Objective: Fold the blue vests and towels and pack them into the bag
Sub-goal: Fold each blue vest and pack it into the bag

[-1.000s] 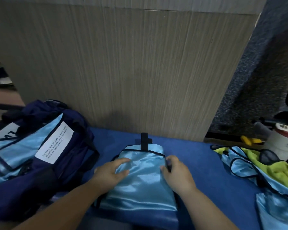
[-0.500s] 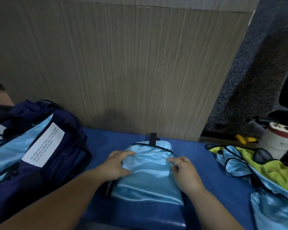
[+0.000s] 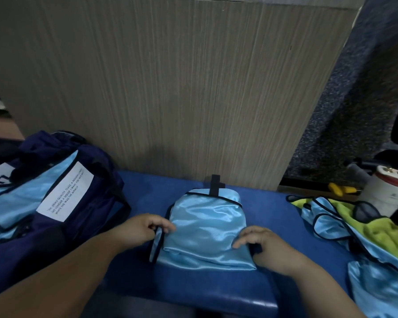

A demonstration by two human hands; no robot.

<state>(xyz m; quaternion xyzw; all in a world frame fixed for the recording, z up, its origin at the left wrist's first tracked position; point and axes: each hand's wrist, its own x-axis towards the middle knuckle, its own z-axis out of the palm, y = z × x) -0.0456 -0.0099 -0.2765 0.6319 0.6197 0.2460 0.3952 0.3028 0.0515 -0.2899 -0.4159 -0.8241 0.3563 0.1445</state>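
A folded light-blue satin vest (image 3: 207,228) with black trim lies in the middle of the blue bench (image 3: 216,292); a black strap sticks out at its far edge. My left hand (image 3: 143,228) pinches the vest's left edge, fingers curled round the trim. My right hand (image 3: 269,246) grips the vest's right edge, fingertips on top of the fabric. At the left stands the open navy bag (image 3: 62,203) with a white label and folded blue vests inside. A loose pile of blue vests (image 3: 363,246) and a lime-green towel (image 3: 377,230) lies at the right.
A tall wood-grain panel (image 3: 170,88) rises right behind the bench. At the far right stand a white cylinder with a red band (image 3: 388,191) and a yellow-handled tool (image 3: 340,189). The bench's front edge runs close below the vest.
Both hands have slid from the top of the vest out to its side edges and taken hold there. The vest is folded shorter and sits a little farther from me.
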